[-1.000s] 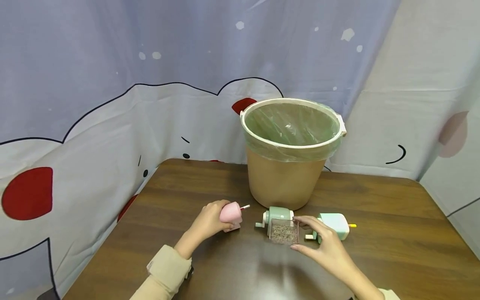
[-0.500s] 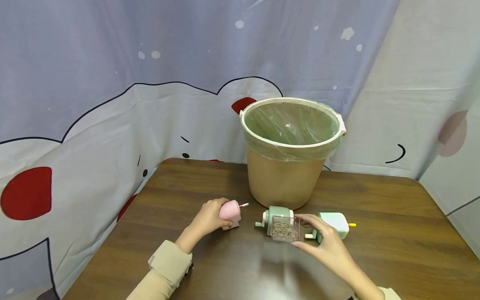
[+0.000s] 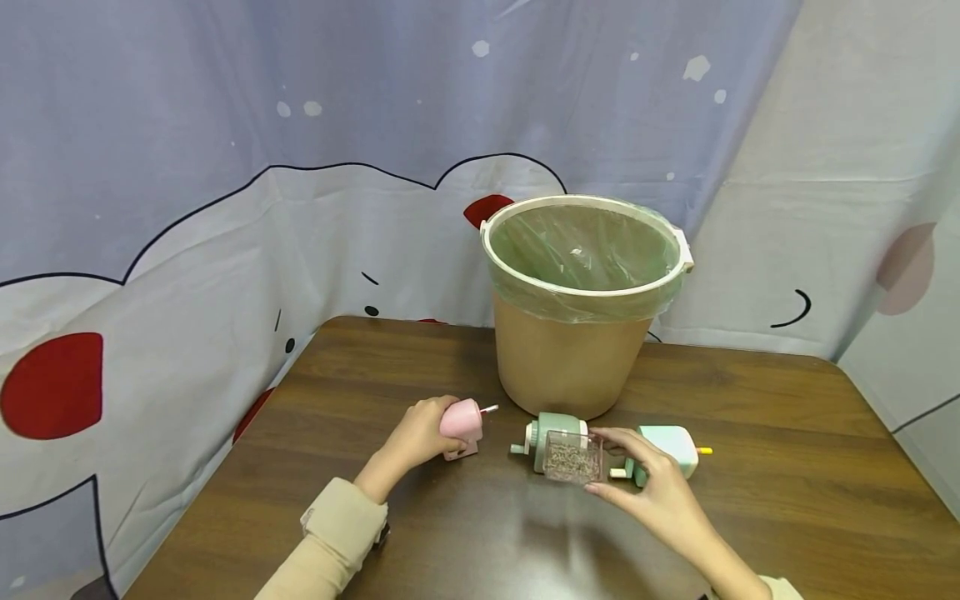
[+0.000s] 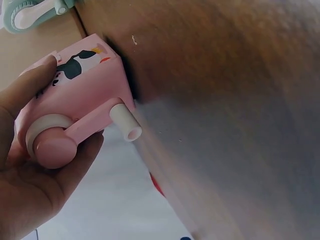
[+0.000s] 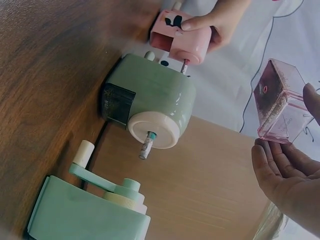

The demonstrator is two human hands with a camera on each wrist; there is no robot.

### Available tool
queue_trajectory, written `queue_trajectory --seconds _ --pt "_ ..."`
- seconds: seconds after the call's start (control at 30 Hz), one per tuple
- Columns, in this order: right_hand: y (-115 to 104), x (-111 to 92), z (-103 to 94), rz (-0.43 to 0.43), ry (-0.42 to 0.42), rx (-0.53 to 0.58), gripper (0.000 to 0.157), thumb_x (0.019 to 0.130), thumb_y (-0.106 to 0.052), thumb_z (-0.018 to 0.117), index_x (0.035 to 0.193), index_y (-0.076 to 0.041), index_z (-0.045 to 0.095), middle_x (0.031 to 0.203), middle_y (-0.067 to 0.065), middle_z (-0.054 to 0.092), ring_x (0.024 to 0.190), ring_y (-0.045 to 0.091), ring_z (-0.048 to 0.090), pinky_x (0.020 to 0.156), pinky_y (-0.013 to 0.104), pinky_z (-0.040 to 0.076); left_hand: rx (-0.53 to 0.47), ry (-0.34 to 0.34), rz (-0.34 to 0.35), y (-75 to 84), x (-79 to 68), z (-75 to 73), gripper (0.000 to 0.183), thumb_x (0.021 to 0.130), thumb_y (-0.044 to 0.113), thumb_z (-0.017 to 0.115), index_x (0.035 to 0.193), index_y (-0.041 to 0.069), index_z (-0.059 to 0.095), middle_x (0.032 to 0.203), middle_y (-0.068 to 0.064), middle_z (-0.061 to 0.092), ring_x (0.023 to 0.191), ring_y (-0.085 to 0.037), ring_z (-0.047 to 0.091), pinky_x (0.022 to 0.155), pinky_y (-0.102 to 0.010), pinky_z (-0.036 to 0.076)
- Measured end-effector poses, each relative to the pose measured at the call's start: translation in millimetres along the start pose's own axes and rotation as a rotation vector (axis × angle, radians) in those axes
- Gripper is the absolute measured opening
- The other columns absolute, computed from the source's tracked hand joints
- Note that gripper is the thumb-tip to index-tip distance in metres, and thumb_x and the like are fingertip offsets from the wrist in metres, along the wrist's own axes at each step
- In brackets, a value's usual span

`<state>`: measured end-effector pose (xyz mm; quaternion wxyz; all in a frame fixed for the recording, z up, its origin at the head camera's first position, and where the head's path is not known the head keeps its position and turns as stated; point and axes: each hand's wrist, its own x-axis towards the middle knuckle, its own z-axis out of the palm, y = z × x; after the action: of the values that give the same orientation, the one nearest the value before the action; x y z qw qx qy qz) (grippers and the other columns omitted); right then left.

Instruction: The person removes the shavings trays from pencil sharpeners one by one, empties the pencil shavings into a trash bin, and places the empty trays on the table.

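Observation:
My left hand [image 3: 423,435] grips a pink crank pencil sharpener [image 4: 90,95] that stands on the table, a pencil stub [image 3: 490,409] poking from its front. In the right wrist view an open slot shows in its lower body. Between thumb and fingers my right hand [image 3: 651,485] holds up a clear pink shavings drawer [image 5: 282,102] with shavings inside. In the head view the drawer hangs in front of a dark green sharpener [image 5: 155,90], which bears a pencil stub [image 5: 147,146]. Just beyond that hand is a mint green sharpener [image 3: 669,450] with a yellow pencil end.
A tan bin [image 3: 567,358] with a pale rim and a green plastic liner [image 3: 540,250] stands at the table's back, behind the dark green sharpener. The brown wooden table [image 3: 780,467] meets a patterned curtain [image 3: 360,100] at its far edge.
The right hand and the drawer have shifted slightly to the right and up. The left hand has lifted or tilted the pink sharpener very little; otherwise it keeps its place.

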<state>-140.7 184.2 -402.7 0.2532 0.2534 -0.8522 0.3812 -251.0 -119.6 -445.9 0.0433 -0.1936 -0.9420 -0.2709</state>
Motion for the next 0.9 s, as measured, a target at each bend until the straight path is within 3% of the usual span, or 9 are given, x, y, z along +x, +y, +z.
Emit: queue_trajectory --seconds 0.57,0.9 --pt "-3 3 -6.8 0.075 0.011 0.021 0.058 0.062 -0.005 0.084 0.116 -0.005 0.062 0.109 0.006 0.067 0.096 -0.004 0.057 0.085 0.007 0.043 -0.006 -0.052 0.014 2.7 3.7 -1.3 0.058 0.064 0.020 0.085 0.114 0.002 0.061 0.102 -0.011 0.067 0.085 -0.022 0.063 0.074 -0.040 0.051" --pt "-6 6 -8.0 0.089 0.024 0.085 0.057 0.064 -0.002 0.083 0.117 -0.008 0.062 0.109 0.000 0.066 0.097 -0.002 0.059 0.086 0.006 0.043 0.040 -0.037 0.030 7.3 2.2 -11.6 0.068 0.071 0.038 0.080 0.125 0.002 0.057 0.115 -0.015 0.065 0.098 -0.029 0.062 0.081 -0.048 0.048"
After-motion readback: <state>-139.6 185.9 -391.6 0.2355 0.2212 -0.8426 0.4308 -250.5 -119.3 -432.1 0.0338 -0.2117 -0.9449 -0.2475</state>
